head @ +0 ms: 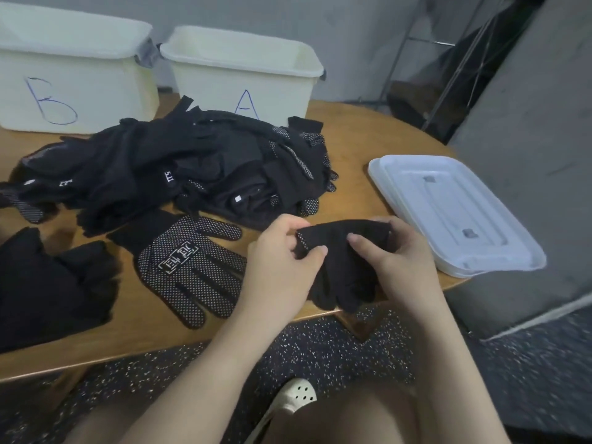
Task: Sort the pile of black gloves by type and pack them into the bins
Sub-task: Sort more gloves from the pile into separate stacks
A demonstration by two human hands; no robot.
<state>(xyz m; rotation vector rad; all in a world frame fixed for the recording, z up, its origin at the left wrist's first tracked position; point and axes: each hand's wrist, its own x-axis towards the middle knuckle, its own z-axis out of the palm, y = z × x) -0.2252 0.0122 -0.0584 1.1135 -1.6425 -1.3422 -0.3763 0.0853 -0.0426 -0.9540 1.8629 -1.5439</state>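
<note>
Wooden table [358, 136]; hands pinch folded dotted knit glove [342, 267].

Your left hand [282, 261] and right hand [389, 251] cover much of the folded glove [344, 270], so its type stays unclear. At ten o'clock, bin B [73, 88] runs off the frame. Both bins' insides are hidden behind their walls.

Both hands [339, 251] grip folded black glove [342, 267], apparently dotted, beside glove pile [179, 168].
</note>
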